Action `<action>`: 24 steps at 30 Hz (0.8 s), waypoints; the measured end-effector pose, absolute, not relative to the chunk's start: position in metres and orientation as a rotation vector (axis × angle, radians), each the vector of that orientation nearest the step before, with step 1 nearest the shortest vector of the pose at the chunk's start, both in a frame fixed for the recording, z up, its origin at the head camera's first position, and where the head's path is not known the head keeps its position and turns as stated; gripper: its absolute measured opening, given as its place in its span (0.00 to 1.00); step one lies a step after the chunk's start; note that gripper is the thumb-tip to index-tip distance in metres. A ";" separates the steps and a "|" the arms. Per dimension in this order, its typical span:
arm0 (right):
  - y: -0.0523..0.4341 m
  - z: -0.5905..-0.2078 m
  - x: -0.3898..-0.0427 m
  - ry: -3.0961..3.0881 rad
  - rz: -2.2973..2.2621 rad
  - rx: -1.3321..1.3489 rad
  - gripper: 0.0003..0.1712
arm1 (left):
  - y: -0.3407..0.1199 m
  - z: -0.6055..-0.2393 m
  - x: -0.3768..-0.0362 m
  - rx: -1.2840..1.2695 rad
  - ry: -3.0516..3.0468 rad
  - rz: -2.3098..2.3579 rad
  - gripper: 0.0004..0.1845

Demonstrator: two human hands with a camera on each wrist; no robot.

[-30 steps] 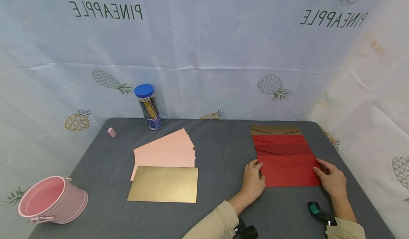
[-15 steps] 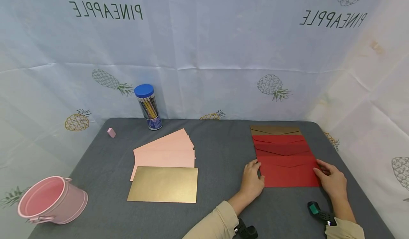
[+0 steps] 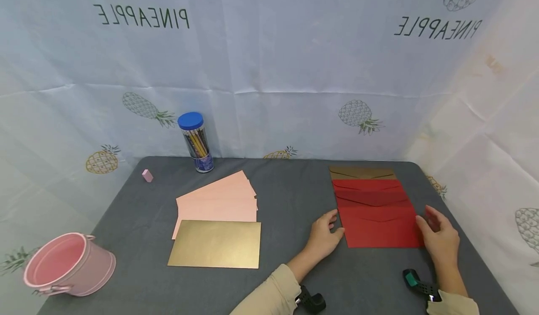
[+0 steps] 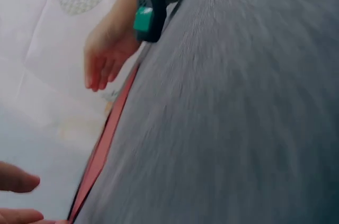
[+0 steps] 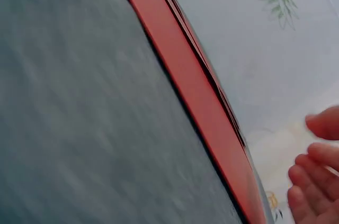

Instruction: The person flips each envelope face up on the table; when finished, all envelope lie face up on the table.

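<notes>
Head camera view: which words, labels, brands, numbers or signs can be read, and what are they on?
"PINEAPPLE", mirrored, upper left on the backdrop.
"PINEAPPLE", mirrored, upper right on the same backdrop.
Blue band on the blue-lidded jar: any print is too small to read.

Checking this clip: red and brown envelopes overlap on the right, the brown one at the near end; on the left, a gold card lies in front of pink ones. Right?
Not quite: the brown envelope is at the far end, beyond the red envelopes, as the head view shows. The gold card does lie in front of the pink cards.
</notes>
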State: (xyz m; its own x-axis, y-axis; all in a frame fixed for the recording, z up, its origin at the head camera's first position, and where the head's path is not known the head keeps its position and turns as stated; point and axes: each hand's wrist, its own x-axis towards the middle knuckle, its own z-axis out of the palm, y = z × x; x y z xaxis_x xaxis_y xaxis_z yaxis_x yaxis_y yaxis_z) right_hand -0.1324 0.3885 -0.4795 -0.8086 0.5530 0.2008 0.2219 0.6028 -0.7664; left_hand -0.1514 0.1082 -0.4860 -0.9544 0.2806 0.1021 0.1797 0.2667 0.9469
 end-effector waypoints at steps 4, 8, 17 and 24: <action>0.369 -0.472 -0.134 -2.409 1.093 -0.407 0.30 | 0.081 -0.478 -0.151 0.562 2.415 1.743 0.27; 0.345 -0.469 -0.133 -2.435 1.121 -0.128 0.32 | 0.042 -0.473 -0.148 0.713 2.437 1.649 0.28; 0.275 -0.472 -0.130 -2.495 1.288 0.410 0.38 | -0.070 -0.466 -0.137 0.666 2.606 1.610 0.27; 0.204 -0.476 -0.125 -2.504 1.617 0.765 0.34 | -0.142 -0.469 -0.121 0.376 2.888 1.558 0.26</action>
